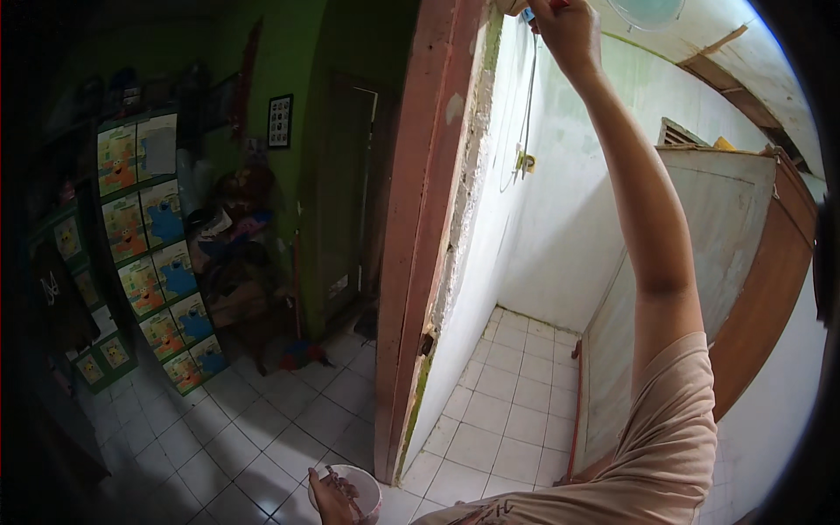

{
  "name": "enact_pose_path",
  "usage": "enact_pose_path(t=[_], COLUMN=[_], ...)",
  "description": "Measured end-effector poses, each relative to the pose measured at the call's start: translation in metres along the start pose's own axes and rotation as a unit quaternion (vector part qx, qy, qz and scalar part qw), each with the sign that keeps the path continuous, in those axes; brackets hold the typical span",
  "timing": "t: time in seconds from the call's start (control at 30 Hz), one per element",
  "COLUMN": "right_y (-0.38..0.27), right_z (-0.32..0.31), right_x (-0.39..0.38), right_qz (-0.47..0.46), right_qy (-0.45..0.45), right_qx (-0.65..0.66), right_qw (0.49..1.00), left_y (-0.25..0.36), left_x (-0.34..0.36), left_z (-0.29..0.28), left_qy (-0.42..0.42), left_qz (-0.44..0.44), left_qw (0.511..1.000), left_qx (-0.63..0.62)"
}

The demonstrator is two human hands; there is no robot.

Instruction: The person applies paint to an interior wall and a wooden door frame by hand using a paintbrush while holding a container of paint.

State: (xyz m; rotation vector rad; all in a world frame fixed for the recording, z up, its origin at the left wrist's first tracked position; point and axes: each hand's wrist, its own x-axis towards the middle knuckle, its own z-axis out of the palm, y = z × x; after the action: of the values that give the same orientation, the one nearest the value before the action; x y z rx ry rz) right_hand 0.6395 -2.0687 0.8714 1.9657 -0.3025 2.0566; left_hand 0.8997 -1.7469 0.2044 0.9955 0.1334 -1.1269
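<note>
My right arm reaches high up past the wooden door frame. At the top edge of the picture my right hand is closed around a tool with a red part; most of the tool is cut off, so its kind does not show. Beside that hand is the upper end of the white wall, with bare, rough plaster along its edge by the frame. Low down, my left hand grips a white bucket, its stained fingers curled over the rim. What is in the bucket cannot be made out.
A wooden cabinet stands on the right over white floor tiles. A yellow item hangs with a cord on the white wall. Across the dark room at left are a drawer tower, piled belongings and a door.
</note>
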Motion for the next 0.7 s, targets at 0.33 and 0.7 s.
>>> enact_pose_path(t=[0.33,0.7], right_y=[-0.032,-0.041], right_z=[-0.019,-0.045], right_x=[-0.093,-0.205], right_qz=[-0.039,-0.014], right_qy=[-0.030,-0.047], right_qx=[-0.156,-0.094], right_qw=[0.987,0.994], left_y=[-0.015,-0.027], left_x=[0.015,-0.015], left_z=[-0.026,0.006], left_qy=[-0.038,-0.019], left_qz=[-0.004,-0.031], left_qw=[0.997,0.998], left_qx=[0.071,0.052])
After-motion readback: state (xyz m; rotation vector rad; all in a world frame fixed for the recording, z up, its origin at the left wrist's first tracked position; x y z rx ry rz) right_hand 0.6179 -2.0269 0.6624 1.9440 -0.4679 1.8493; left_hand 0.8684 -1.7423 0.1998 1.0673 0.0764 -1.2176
